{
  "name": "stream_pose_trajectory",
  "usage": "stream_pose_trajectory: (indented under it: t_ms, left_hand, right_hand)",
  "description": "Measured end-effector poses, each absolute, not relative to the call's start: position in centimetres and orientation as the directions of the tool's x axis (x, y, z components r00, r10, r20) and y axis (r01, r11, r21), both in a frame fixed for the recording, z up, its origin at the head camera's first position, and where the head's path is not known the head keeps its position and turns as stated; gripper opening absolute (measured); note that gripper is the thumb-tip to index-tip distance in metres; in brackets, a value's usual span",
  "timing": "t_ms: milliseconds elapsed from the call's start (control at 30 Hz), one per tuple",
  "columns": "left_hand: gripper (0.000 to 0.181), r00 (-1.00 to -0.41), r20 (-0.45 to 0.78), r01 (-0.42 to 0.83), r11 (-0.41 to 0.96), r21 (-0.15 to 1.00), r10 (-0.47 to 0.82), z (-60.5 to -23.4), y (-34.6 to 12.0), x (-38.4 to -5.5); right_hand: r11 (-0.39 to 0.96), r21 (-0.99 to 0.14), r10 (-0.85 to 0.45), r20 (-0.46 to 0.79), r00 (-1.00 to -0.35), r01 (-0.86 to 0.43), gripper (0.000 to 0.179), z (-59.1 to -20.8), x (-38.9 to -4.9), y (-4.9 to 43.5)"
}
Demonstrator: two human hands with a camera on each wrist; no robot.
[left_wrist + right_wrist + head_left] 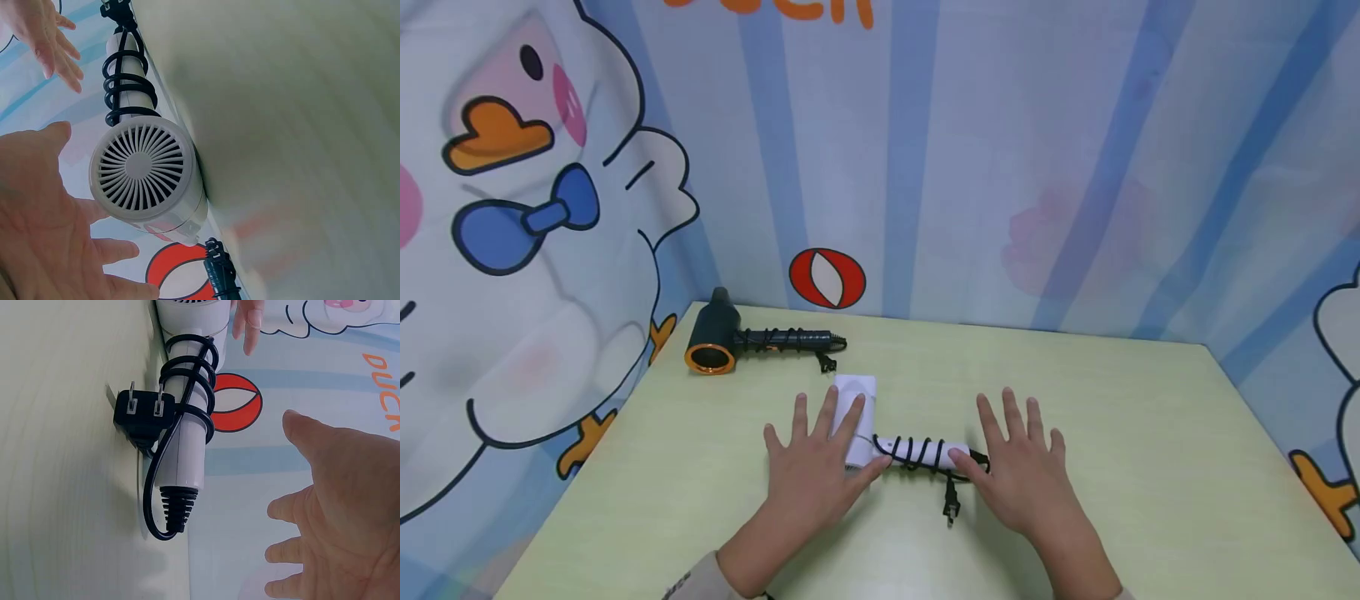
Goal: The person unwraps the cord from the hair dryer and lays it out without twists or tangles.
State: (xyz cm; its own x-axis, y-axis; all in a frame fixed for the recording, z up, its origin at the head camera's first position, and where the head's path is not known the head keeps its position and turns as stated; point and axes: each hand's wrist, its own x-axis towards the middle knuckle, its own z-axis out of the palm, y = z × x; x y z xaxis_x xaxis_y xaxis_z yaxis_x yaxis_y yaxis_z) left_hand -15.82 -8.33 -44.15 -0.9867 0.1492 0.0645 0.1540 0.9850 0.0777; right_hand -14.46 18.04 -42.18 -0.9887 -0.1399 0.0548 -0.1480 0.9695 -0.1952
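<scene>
A white hair dryer (855,390) lies on the table, its black cord (209,394) coiled round the handle (178,469). Its two-prong plug (951,502) sits by the handle on the near side. Over the barrel, my left hand (812,471) is spread with straight fingers, partly covering it in the head view. Past the handle's cord end, my right hand (1028,479) is spread too. Both wrist views show a gap between each hand and the dryer. The round slotted grille (139,165) faces the left wrist camera.
A black hair dryer (715,321) with an orange ring lies at the table's back left, its cord wound round the handle. The pale table (1150,433) meets a blue striped, cartoon-printed backdrop (970,167) at the back and sides.
</scene>
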Motion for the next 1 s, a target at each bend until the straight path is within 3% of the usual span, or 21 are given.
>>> stream_pose_trajectory:
  t_ms: [400,700,1000]
  left_hand:
    - [0.092,-0.986,0.070,0.157,0.984,0.080,0.152,-44.3,-8.1,-16.3]
    - [0.093,-0.992,0.061,0.118,0.983,0.141,0.110,-43.9,-8.2,-16.9]
    - [0.095,-0.995,0.019,0.099,0.973,0.207,0.097,-43.6,-8.3,-17.8]
  right_hand:
    - [0.967,-0.212,-0.135,0.041,-0.990,-0.141,0.092,-42.3,-14.6,18.0]
    - [0.966,-0.142,-0.203,0.091,-0.975,-0.215,0.084,-41.6,-14.8,17.7]
    - [0.964,-0.156,-0.216,0.009,-0.976,-0.215,0.081,-40.9,-14.0,16.5]
